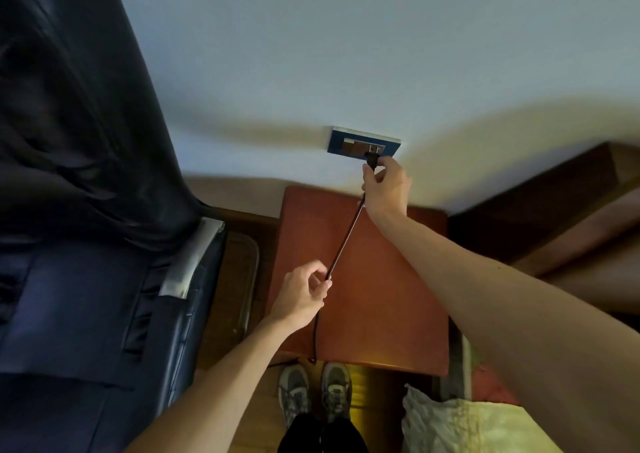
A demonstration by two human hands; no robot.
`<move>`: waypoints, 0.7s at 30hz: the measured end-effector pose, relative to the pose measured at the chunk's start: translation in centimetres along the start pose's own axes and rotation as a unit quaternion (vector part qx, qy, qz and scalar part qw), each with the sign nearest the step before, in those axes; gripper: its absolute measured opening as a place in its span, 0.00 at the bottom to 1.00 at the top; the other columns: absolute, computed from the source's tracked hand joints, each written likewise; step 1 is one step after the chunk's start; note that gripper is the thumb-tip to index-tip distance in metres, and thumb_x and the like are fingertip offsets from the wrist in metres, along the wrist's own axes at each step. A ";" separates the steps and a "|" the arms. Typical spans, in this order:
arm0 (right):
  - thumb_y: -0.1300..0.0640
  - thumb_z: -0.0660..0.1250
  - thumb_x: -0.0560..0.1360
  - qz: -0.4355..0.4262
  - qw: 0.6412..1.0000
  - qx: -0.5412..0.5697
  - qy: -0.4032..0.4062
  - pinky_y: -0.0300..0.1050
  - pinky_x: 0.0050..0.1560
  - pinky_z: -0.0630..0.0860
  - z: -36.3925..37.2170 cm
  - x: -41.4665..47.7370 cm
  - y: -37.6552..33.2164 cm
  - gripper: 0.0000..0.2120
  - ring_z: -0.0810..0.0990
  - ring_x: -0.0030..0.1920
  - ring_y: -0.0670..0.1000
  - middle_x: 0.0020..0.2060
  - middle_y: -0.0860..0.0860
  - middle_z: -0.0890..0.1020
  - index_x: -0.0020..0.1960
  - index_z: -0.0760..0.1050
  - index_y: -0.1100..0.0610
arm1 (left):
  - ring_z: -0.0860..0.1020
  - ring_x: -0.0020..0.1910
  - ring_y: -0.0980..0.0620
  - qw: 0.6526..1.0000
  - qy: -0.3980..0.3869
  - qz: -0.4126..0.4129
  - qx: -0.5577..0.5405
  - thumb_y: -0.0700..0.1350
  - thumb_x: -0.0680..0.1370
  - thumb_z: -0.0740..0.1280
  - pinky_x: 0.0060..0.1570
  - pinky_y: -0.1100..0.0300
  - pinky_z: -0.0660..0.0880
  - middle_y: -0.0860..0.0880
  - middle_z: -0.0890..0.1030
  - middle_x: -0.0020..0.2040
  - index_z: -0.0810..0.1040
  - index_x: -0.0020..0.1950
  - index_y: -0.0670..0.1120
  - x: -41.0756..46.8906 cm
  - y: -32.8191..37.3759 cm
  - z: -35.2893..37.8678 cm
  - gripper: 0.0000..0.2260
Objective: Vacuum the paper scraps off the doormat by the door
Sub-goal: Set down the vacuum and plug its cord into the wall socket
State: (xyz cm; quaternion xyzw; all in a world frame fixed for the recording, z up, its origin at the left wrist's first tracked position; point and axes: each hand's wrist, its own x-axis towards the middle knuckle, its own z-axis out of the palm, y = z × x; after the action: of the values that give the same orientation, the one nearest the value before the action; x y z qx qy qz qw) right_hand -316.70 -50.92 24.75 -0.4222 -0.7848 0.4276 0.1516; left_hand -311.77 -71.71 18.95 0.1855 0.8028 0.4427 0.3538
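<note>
Step in hand: we judge this to be powering the vacuum, by seating the plug [371,159] in the wall socket [349,141] above the desk [381,297].
Right grip: our right grip [386,189] pinches the plug body between thumb and fingers, right at the socket's right-hand opening. We cannot tell whether the prongs are fully home.
Left grip: our left grip [304,293] is closed on the cord [346,234] lower down, over the desk, and the stretch between the two grips runs nearly taut.
Cord run: below the left grip the cord drops past the desk's front edge toward the floor by our shoes [315,393].
Task's things: the doormat, the paper scraps and the vacuum are all out of view; only the cord shows.
How to do it well: we should push straight in, square to the wall, with our fingers on the plug body and clear of the prongs. The left grip ought to feed slack so the cord's pull does not tilt the plug.
Risk: a taut cord could lever the plug out at an angle, or catch on the desk's edge once we head for the door.
Check: we want the plug flush against the socket before we let go.
</note>
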 end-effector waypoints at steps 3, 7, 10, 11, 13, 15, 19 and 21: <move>0.57 0.64 0.79 -0.011 1.000 -0.008 -0.005 0.54 0.38 0.80 -0.3 0.0 -0.2 0.08 0.79 0.31 0.54 0.33 0.57 0.80 0.56 0.76 0.59 | 0.83 0.36 0.52 1.000 0.001 -0.003 -0.007 0.43 0.79 0.69 0.30 0.63 0.80 0.48 0.81 0.38 0.78 0.48 0.48 0.2 -0.1 0.4 0.02; 0.58 0.63 0.80 -0.007 1.000 -0.012 -0.015 0.56 0.32 0.81 0.0 0.2 -0.1 0.07 0.80 0.28 0.57 0.33 0.56 0.78 0.54 0.75 0.62 | 0.83 0.36 0.51 1.000 0.008 0.012 -0.005 0.43 0.79 0.69 0.30 0.59 0.81 0.48 0.82 0.38 0.78 0.49 0.46 0.5 -0.6 0.7 0.02; 0.57 0.61 0.78 -0.018 0.999 -0.041 -0.024 0.59 0.33 0.79 0.2 0.8 0.1 0.10 0.80 0.31 0.61 0.33 0.60 0.79 0.44 0.74 0.62 | 0.83 0.36 0.51 1.000 0.017 0.022 -0.005 0.43 0.79 0.69 0.30 0.59 0.81 0.48 0.82 0.38 0.78 0.50 0.44 0.9 -0.7 0.8 0.02; 0.57 0.60 0.79 -0.020 0.998 -0.052 -0.029 0.55 0.30 0.79 0.1 0.8 0.0 0.11 0.80 0.29 0.59 0.33 0.60 0.79 0.42 0.73 0.63 | 0.83 0.36 0.51 1.000 0.017 0.026 -0.004 0.43 0.79 0.69 0.30 0.59 0.81 0.48 0.82 0.38 0.79 0.49 0.44 1.1 -0.7 0.9 0.02; 0.60 0.59 0.80 -0.029 0.997 -0.064 -0.040 0.39 0.22 0.73 0.0 0.8 0.0 0.13 0.77 0.24 0.52 0.32 0.59 0.77 0.39 0.71 0.64 | 0.83 0.35 0.50 0.999 0.015 0.031 -0.002 0.43 0.79 0.69 0.30 0.59 0.81 0.48 0.82 0.37 0.78 0.48 0.45 1.4 -0.8 1.1 0.02; 0.61 0.59 0.81 -0.032 0.995 -0.082 -0.039 0.32 0.18 0.62 0.0 0.9 -0.3 0.13 0.72 0.21 0.47 0.30 0.57 0.74 0.38 0.70 0.64 | 0.83 0.35 0.50 0.999 0.017 0.039 -0.005 0.43 0.79 0.69 0.30 0.58 0.81 0.50 0.81 0.37 0.78 0.48 0.46 1.6 -0.8 1.3 0.02; 0.61 0.60 0.80 -0.026 0.997 -0.076 -0.012 0.35 0.21 0.61 0.5 2.2 -0.6 0.17 0.67 0.24 0.50 0.26 0.53 0.69 0.32 0.64 0.60 | 0.82 0.34 0.52 0.998 0.028 0.060 -0.010 0.42 0.79 0.69 0.33 0.57 0.82 0.50 0.81 0.37 0.79 0.48 0.44 2.3 -0.3 1.2 0.02; 0.61 0.59 0.80 -0.033 0.994 -0.102 -0.019 0.37 0.22 0.58 0.5 2.3 -0.7 0.18 0.62 0.25 0.49 0.26 0.51 0.67 0.32 0.62 0.58 | 0.82 0.34 0.53 0.998 0.010 0.067 -0.011 0.42 0.79 0.69 0.33 0.55 0.83 0.51 0.81 0.36 0.78 0.47 0.45 2.6 -0.3 1.2 0.02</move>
State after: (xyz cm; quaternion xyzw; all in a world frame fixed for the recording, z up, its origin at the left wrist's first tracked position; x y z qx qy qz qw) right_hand -318.74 -49.51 24.74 -0.4012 -0.8404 0.3483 0.1068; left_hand -312.63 -69.55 17.23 0.2304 0.7870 0.4765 0.3169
